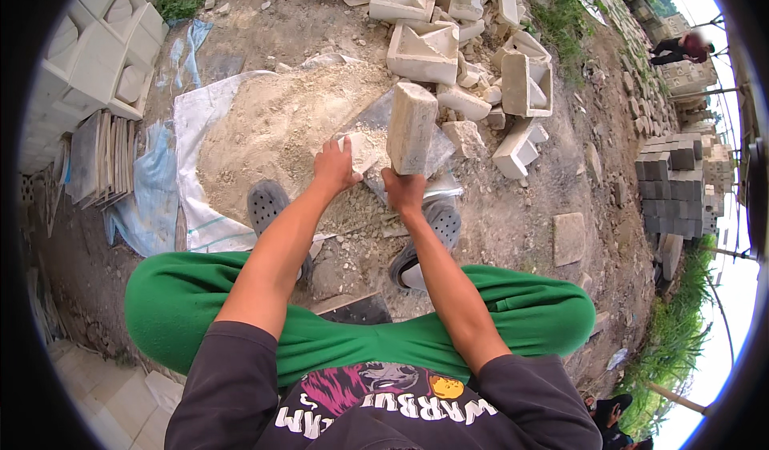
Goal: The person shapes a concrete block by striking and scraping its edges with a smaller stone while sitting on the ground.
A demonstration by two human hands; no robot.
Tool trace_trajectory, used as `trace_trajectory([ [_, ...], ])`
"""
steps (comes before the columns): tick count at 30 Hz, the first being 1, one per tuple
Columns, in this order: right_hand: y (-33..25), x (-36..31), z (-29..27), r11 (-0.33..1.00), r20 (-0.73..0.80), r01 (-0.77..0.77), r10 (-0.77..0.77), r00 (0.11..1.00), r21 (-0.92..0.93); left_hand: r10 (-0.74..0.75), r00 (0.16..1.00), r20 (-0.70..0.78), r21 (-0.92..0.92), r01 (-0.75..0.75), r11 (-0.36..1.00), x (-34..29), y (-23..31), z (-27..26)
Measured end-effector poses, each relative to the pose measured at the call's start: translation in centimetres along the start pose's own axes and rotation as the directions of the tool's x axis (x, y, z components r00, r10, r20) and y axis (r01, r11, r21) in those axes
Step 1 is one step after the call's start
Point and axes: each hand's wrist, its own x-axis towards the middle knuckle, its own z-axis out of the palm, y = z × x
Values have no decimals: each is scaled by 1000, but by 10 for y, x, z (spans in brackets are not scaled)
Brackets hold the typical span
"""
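Note:
My right hand (403, 189) is closed at the lower end of a thick, pale oblong block (412, 121), which stands up above the fist. Whether the block has a handle inside the fist is hidden. My left hand (336, 164) grips the edge of a pale, flat-faced broken chunk (365, 152), just left of the block. Under both hands lies a dark flat slab (370, 117), dusted with rubble. Crumbled, sand-coloured debris (272, 121) is heaped on a white sheet (191, 129) to the left.
Broken pale moulded blocks (423, 53) pile up beyond my hands, with others (521, 149) to the right. Stacked pale blocks (104, 41), thin boards (100, 157) and blue plastic (148, 193) lie left. Grey blocks (671, 189) stand far right; a person (681, 48) is beyond.

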Motion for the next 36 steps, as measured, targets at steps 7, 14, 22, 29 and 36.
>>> trace_trajectory([
  [7,-30,-18,-17,922,252,-326,373,893,-208,-34,999,42,3,34,999,-2,-13,6],
  [14,-8,-5,-4,999,-7,29,-29,1000,32,-17,997,70,-25,19,1000,1,2,-3],
  [22,-5,2,-17,891,245,-290,386,889,-349,-31,999,23,10,31,999,3,-10,8],
  [29,10,-5,-5,989,18,118,-117,993,-86,-4,997,74,-25,6,1000,5,5,-2],
  [36,-25,3,-21,928,260,-238,315,913,-288,-26,999,46,10,26,1000,2,-10,8],
])
